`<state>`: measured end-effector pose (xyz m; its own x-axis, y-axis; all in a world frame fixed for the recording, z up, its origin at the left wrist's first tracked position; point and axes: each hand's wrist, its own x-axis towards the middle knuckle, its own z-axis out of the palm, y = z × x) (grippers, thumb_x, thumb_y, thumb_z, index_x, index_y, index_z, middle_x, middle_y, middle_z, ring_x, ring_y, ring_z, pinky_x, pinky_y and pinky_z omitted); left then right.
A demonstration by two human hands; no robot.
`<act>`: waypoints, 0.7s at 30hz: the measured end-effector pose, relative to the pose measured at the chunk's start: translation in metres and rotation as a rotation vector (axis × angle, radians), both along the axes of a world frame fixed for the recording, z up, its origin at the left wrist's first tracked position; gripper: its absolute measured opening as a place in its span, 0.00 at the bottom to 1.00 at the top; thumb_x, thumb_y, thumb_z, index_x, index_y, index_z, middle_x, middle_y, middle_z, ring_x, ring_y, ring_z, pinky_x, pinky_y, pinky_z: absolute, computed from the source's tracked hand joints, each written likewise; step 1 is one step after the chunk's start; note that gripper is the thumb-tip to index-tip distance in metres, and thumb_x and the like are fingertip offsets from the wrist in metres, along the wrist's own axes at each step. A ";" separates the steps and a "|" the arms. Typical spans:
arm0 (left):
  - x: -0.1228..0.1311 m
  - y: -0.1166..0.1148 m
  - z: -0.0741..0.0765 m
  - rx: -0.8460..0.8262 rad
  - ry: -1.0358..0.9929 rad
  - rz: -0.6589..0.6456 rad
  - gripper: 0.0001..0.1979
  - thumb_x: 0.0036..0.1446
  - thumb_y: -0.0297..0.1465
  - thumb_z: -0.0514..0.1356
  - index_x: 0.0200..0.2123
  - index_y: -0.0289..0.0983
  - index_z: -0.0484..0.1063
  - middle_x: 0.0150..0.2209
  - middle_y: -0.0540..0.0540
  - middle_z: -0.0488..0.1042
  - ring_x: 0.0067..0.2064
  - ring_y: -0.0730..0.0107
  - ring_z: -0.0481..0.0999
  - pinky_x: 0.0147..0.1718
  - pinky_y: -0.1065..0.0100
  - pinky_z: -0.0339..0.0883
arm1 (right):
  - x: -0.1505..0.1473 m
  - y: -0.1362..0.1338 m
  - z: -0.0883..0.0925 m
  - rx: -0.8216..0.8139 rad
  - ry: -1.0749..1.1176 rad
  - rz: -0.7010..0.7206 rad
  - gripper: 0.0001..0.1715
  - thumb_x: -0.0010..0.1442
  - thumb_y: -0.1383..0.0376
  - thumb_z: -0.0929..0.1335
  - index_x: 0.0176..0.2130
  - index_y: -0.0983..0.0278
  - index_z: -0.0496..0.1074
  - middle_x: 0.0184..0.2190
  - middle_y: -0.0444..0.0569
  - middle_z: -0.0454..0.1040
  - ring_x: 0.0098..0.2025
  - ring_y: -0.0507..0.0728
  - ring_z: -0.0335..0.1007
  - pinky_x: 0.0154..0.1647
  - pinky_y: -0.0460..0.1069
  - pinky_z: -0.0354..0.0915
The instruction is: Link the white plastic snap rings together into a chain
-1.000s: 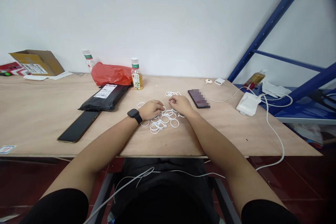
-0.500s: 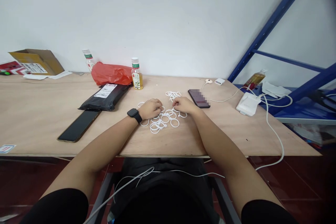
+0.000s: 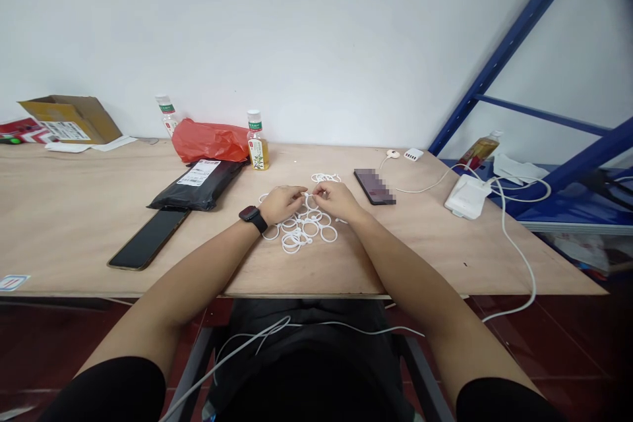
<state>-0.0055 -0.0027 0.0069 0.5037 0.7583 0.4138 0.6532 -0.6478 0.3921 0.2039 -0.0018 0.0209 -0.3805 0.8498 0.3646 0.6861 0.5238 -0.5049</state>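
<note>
1 white ring (image 3: 311, 208), in the head view, is pinched between the right hand's (image 3: 339, 201) fingertips; left hand (image 3: 281, 205) curls beside it, grip impossible to tell; loose rings (image 3: 297, 235) lie on the table (image 3: 306, 275) below.

Pale plywood counter (image 3: 420, 264): loose white plastic rings (image 3: 299, 236), black rectangular phone (image 3: 148, 239) (screen dark), glossy black plastic parcel (image 3: 217, 186), clear bottle of amber liquid (image 3: 258, 153).

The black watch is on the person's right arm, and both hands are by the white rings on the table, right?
Not quite: the head view shows the black watch on the left arm. The left hand and right hand are indeed by the white rings on the table.
</note>
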 end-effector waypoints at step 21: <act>0.000 -0.007 0.006 -0.102 -0.194 -0.034 0.18 0.62 0.29 0.52 0.50 0.36 0.77 0.44 0.45 0.81 0.43 0.66 0.80 0.44 0.68 0.71 | -0.011 -0.004 -0.009 0.271 0.030 0.011 0.05 0.57 0.66 0.68 0.31 0.61 0.75 0.29 0.45 0.77 0.31 0.53 0.69 0.35 0.47 0.60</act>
